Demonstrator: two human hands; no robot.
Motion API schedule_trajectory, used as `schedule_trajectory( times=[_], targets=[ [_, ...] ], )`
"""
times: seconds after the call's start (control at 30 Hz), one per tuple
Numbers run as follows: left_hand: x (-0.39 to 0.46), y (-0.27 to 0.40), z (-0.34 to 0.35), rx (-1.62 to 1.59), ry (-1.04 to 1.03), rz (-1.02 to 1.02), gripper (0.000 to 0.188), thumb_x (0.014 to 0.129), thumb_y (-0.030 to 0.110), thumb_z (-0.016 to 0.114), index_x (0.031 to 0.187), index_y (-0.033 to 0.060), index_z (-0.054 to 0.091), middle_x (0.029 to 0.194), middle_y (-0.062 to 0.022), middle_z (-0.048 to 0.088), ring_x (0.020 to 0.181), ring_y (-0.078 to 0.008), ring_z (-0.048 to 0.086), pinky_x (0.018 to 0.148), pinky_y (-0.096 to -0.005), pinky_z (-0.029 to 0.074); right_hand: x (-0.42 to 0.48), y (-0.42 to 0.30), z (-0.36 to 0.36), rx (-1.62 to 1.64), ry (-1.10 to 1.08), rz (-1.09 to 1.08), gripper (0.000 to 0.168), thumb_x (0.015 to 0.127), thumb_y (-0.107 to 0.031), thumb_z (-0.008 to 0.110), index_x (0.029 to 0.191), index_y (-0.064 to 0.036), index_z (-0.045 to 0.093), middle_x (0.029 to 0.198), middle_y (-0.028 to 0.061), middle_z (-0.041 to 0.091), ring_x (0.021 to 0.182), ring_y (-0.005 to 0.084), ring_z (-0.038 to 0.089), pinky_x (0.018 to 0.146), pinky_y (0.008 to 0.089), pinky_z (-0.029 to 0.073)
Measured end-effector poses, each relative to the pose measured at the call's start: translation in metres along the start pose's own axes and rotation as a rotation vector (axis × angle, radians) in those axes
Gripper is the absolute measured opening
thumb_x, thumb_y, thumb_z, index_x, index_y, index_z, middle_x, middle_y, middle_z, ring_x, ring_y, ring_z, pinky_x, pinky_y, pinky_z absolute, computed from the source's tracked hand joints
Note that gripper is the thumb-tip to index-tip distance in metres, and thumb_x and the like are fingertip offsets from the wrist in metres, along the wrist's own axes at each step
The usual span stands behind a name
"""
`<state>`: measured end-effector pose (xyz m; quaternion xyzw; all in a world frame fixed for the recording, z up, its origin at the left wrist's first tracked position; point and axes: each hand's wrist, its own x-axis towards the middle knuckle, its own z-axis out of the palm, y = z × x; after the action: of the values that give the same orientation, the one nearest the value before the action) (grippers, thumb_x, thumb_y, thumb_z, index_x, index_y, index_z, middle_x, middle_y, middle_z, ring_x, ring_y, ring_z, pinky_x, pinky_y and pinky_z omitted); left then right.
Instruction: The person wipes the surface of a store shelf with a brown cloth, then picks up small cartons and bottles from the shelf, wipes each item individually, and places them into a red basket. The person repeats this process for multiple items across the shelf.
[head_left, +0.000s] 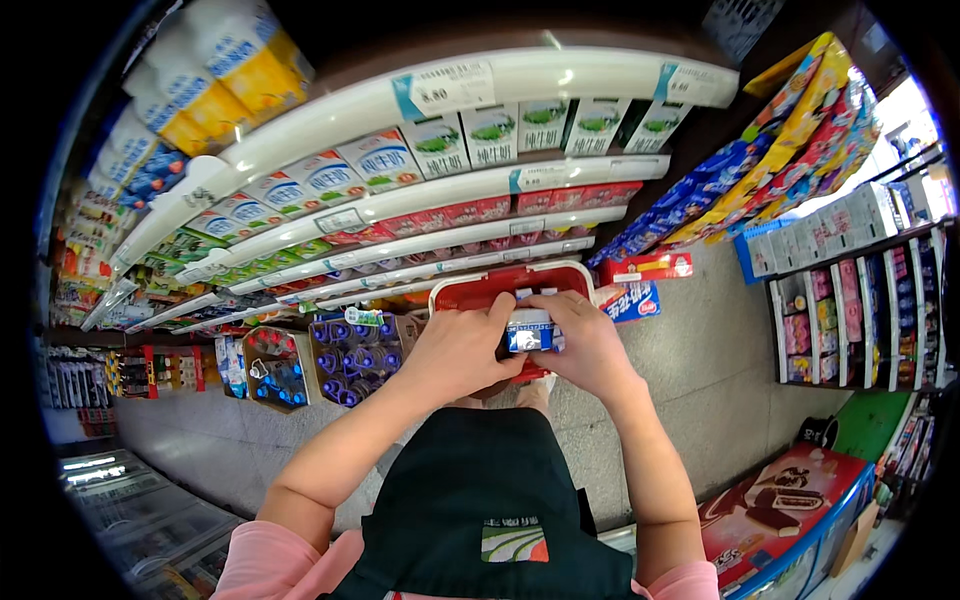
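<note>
Between my two hands are blue-and-white cartons (530, 339), held over a red plastic shopping basket (469, 291). My left hand (469, 345) grips their left side, with the thumb low near the front. On the right side, my right hand (581, 337) wraps around them, fingers over the top. More small pale packs (534, 291) show behind my fingers; how many cartons I hold is hidden. Just beyond the basket stand shelves whose white rails (465, 219) carry price tags. Milk cartons (491, 135) line an upper shelf.
Boxes of purple-capped bottles (356, 352) and blue-capped bottles (281, 379) stand on the floor to the left. Hanging snack bags (720, 172) and a red box (649, 266) are at the right. Behind on the right is an ice-cream freezer (787, 510); a glass-topped cabinet (142, 517) sits lower left.
</note>
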<state>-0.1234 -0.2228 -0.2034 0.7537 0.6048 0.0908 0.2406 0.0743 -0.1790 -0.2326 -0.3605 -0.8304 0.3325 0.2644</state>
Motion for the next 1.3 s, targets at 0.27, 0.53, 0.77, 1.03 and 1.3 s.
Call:
schedule_trajectory(
  times=[0.27,0.53,0.77,1.03,1.3],
  targets=[
    [0.039,-0.076,0.193,0.019,-0.195,-0.054,0.053,0.076,0.040,0.076,0.111,0.0070,0.055,0.086,-0.0162,0.071,0.077,-0.0362,0.071,0.066,-0.0465,0.056,-0.072,0.139,0.126,-0.005,-0.016,0.303,0.055,0.066,-0.003,0.078,0.117,-0.009,0.063,0.112,0.0100,0.066,0.102,0.0337,0.064,0.082,0.0419,0.056],
    [0.069,-0.143,0.373,-0.027,-0.162,-0.161,0.054,0.072,0.036,0.082,0.113,0.0102,0.057,0.093,-0.0141,0.071,0.082,-0.0343,0.071,0.069,-0.0455,0.058,-0.123,0.269,0.236,-0.192,-0.057,0.416,0.058,0.068,-0.008,0.079,0.124,-0.011,0.060,0.115,0.0065,0.066,0.103,0.0291,0.066,0.083,0.0400,0.056],
    [0.102,-0.174,0.474,-0.005,-0.184,-0.291,0.059,0.074,0.029,0.082,0.121,0.0096,0.052,0.090,-0.0151,0.072,0.081,-0.0337,0.073,0.069,-0.0453,0.059,-0.128,0.363,0.299,-0.336,-0.200,0.513,0.057,0.070,-0.006,0.078,0.122,-0.008,0.054,0.114,0.0121,0.060,0.094,0.0347,0.067,0.077,0.0441,0.058],
    [0.131,-0.188,0.497,-0.188,-0.302,-0.568,0.068,0.079,0.038,0.077,0.128,0.0004,0.047,0.099,-0.0251,0.072,0.091,-0.0416,0.071,0.078,-0.0513,0.058,-0.115,0.408,0.333,-0.578,-0.261,0.490,0.033,0.079,-0.002,0.067,0.109,-0.009,0.055,0.107,0.0111,0.057,0.092,0.0286,0.070,0.072,0.0358,0.060],
    [0.112,-0.213,0.463,-0.575,-0.250,-0.850,0.080,0.069,0.060,0.083,0.113,-0.0029,0.061,0.109,-0.0230,0.070,0.103,-0.0347,0.069,0.089,-0.0404,0.054,-0.119,0.424,0.343,-0.669,-0.273,0.485,0.024,0.086,-0.005,0.062,0.108,-0.012,0.055,0.107,0.0077,0.057,0.104,0.0283,0.063,0.076,0.0370,0.059]
  ],
)
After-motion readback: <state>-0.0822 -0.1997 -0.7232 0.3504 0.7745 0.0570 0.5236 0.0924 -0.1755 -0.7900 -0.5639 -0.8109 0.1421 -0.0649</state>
